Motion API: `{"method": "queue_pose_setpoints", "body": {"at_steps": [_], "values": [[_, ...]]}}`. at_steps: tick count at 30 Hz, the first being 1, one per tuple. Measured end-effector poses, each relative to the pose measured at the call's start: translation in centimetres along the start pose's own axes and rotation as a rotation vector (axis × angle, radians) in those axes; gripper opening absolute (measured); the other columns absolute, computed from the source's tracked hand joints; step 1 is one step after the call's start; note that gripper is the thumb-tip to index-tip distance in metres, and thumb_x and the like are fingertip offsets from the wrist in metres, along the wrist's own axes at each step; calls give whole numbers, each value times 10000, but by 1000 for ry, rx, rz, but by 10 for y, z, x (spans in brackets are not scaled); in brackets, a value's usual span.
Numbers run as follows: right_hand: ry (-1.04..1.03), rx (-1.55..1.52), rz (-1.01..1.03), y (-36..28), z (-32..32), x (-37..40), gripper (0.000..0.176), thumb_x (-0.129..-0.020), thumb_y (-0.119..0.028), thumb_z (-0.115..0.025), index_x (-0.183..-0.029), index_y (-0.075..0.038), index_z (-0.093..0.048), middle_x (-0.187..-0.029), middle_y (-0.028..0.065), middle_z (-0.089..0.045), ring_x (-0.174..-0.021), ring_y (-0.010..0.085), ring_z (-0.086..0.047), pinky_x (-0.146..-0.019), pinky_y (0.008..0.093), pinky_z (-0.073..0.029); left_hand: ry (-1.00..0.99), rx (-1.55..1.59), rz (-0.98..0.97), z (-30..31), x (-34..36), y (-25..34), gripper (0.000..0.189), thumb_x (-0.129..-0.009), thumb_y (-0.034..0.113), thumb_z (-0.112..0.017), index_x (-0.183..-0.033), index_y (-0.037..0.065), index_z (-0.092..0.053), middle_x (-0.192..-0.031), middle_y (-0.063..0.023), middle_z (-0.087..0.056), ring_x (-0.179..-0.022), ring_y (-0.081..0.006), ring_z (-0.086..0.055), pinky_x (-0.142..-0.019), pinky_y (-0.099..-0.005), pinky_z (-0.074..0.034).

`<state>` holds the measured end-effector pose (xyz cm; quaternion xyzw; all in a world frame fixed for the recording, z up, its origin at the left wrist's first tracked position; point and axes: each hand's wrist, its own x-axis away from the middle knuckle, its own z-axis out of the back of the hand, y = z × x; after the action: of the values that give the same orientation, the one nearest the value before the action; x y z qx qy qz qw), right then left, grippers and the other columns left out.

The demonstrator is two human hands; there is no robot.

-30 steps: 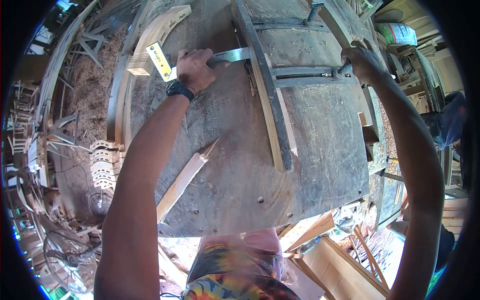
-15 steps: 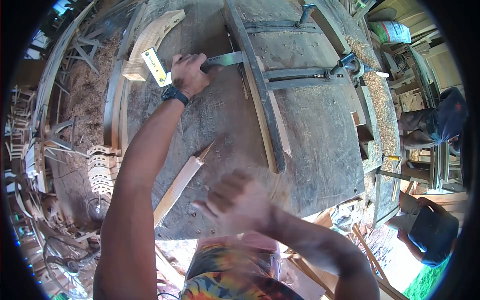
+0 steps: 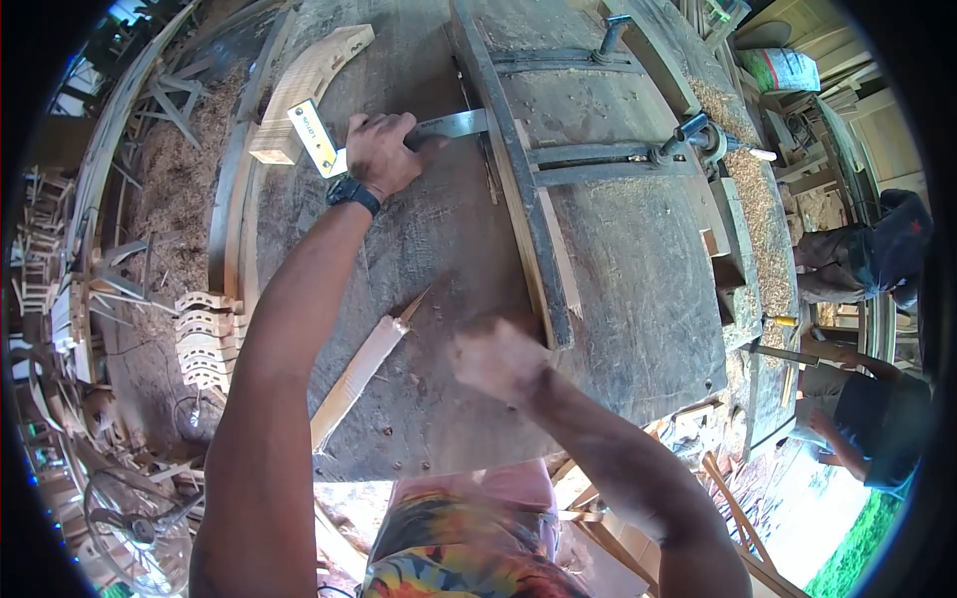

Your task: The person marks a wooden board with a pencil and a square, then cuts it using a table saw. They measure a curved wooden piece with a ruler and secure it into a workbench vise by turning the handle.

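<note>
try square (image 3: 454, 124) lies flat at the far left of the worktop (image 3: 638, 299), stock against a curved wooden blank (image 3: 309, 75), blade tip touching the dark fence rail (image 3: 518, 179). left hand (image 3: 381, 151): fingers clamped down over the blade. right hand (image 3: 498, 361) blurred above the rail's near end; whether its fingers are closed cannot be told. no marked line visible. splintered offcut (image 3: 364, 364) overhangs the near edge; open room right of the rail.

Square (image 3: 311, 137) is showing a yellow stock with dark print and a silvery steel blade, wood block (image 3: 304, 80) is looking pale tan, and watch (image 3: 354, 191) is showing black. Tabletop (image 3: 638, 289) is looking dark grey-brown and stained, wood strip (image 3: 359, 369) pale cream. Shorts (image 3: 469, 558) are showing a tie-dye swirl of pink, yellow, teal and black.
</note>
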<state>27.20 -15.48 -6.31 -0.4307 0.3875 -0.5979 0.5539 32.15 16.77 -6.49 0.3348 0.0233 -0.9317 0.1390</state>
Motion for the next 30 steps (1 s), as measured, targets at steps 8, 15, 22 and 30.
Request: {"method": "queue_pose_setpoints", "body": {"at_steps": [8,15,22,30], "values": [[324,822,85,-47,0,-8,241,-709,-199,-734,-523,-146,-591,-524,46,-567,-494,218,-621,-487,365,-520,8,25,1,2,0,0,556,-853,641,-701,-734,112,-581,-725,-97,-687,-719,-287,-672,-801,-404,-414],[169,926,259,-20,16,-6,178,-735,-190,-720,-580,-154,-641,-567,32,-614,-506,167,-636,-475,342,-539,-7,38,7,2,1,-1,547,-857,636,-696,-740,113,-589,-725,-97,-686,-723,-287,-671,-801,-406,-413],[317,686,234,-65,2,-6,189,-749,-221,-768,-643,-129,-643,-604,28,-586,-481,117,-575,-449,344,-503,-24,31,19,2,1,-1,535,-845,624,-711,-739,112,-593,-728,-100,-689,-719,-291,-670,-805,-404,-410],[290,925,172,-45,7,-8,332,-774,-200,-692,-506,-147,-503,-511,5,-534,-484,134,-590,-438,343,-491,-49,34,34,4,-1,1,520,-845,606,-721,-738,112,-600,-739,-101,-696,-724,-291,-673,-816,-402,-412]]}}
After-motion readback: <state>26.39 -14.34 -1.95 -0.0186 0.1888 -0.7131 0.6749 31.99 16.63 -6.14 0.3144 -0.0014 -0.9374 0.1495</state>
